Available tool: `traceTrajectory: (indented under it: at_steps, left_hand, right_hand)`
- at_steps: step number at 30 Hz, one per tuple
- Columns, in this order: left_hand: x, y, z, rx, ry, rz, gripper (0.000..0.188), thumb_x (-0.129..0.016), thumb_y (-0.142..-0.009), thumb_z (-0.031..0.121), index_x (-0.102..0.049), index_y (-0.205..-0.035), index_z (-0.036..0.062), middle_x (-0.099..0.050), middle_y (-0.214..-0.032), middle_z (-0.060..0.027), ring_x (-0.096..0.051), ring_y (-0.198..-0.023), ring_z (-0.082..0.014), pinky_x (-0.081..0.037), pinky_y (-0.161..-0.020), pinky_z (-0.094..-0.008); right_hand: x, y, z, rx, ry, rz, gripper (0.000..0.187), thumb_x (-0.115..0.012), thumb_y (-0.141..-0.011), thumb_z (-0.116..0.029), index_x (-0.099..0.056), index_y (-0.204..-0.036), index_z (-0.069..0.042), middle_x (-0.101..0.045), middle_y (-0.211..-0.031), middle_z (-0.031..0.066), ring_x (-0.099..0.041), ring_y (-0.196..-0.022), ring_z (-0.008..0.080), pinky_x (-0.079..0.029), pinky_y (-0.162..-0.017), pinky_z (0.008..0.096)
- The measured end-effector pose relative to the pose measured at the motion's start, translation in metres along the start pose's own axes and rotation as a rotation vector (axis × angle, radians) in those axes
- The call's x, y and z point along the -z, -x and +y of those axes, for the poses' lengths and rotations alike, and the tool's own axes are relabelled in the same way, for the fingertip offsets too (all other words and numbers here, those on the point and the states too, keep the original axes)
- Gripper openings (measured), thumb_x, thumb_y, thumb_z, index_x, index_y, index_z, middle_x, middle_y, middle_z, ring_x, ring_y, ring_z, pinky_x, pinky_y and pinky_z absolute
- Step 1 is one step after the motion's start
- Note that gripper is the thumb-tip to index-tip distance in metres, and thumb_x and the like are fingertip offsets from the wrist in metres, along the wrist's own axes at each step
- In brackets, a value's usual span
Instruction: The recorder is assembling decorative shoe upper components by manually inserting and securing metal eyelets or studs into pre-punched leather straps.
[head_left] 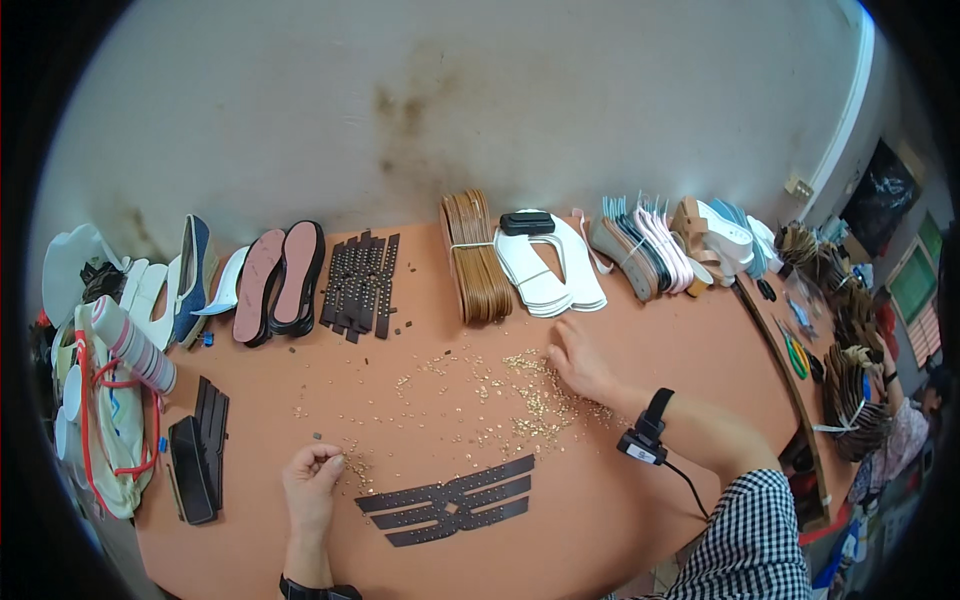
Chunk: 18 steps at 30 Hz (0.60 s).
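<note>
A dark brown strap piece [448, 500] with rows of small holes lies flat near the table's front edge. Just left of it, my left hand [312, 482] is pinched shut, fingertips together over a few small gold studs; whether a stud is between the fingertips I cannot tell. My right hand [581, 361] lies flat with fingers spread on a scatter of gold studs [530, 398] across the middle of the orange table [650, 330]. A black band with a cable sits on my right wrist.
Along the back stand dark studded straps [360, 284], pink-lined soles [280, 280], tan strips [476, 258], white insoles [545, 265] and several more sole stacks [660, 245]. Black pieces [198, 450] and a cloth bag [110, 420] lie at left. Another person sits at far right.
</note>
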<state>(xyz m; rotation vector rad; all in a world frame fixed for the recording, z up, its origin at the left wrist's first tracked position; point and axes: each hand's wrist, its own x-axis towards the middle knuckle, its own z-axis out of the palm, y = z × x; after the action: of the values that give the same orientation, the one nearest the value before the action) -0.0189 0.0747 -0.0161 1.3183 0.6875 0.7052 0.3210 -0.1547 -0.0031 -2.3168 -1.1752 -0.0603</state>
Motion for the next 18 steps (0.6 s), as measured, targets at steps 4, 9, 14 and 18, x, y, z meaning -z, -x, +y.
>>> traceTrajectory:
  at_steps: [4,9,14,18]
  left_hand:
    - [-0.003,0.002,0.004,0.011,-0.033,-0.009,0.009,-0.062,-0.079,-0.002,-0.062,-0.087,0.0014,-0.057,-0.07,0.0034,-0.049,-0.061,-0.0019,-0.04,-0.055,-0.0152]
    - [-0.001,0.001,0.001,-0.003,-0.074,-0.006,0.009,-0.063,-0.079,-0.001,-0.062,-0.087,0.0003,-0.058,-0.072,0.0025,-0.051,-0.063,-0.0027,-0.042,-0.057,-0.0156]
    - [-0.004,0.002,0.003,0.003,-0.063,-0.003,0.008,-0.063,-0.079,-0.001,-0.062,-0.087,-0.0001,-0.059,-0.072,0.0017,-0.053,-0.064,-0.0036,-0.044,-0.058,-0.0164]
    - [-0.006,0.003,0.007,0.027,-0.089,0.008,0.008,-0.063,-0.079,-0.001,-0.062,-0.087,0.0001,-0.059,-0.072,0.0012,-0.053,-0.064,-0.0038,-0.044,-0.057,-0.0166]
  right_hand:
    - [0.006,-0.017,0.021,-0.085,-0.002,-0.05,0.044,-0.05,-0.087,-0.021,-0.043,-0.121,0.007,-0.041,-0.129,0.0232,-0.038,-0.121,0.0378,-0.032,-0.101,0.0397]
    - [-0.005,-0.018,0.029,0.015,0.205,-0.107,0.056,-0.048,-0.088,-0.031,-0.035,-0.131,0.004,-0.033,-0.139,0.0202,-0.029,-0.13,0.0351,-0.024,-0.105,0.0424]
    - [-0.008,-0.017,0.022,-0.036,0.203,-0.154,0.069,-0.044,-0.088,-0.045,-0.027,-0.136,0.001,-0.029,-0.142,0.0181,-0.022,-0.134,0.0331,-0.019,-0.106,0.0494]
    - [-0.001,-0.007,0.014,0.085,0.127,-0.263,0.072,-0.043,-0.088,-0.05,-0.027,-0.136,0.002,-0.03,-0.141,0.0184,-0.023,-0.133,0.0334,-0.019,-0.106,0.0489]
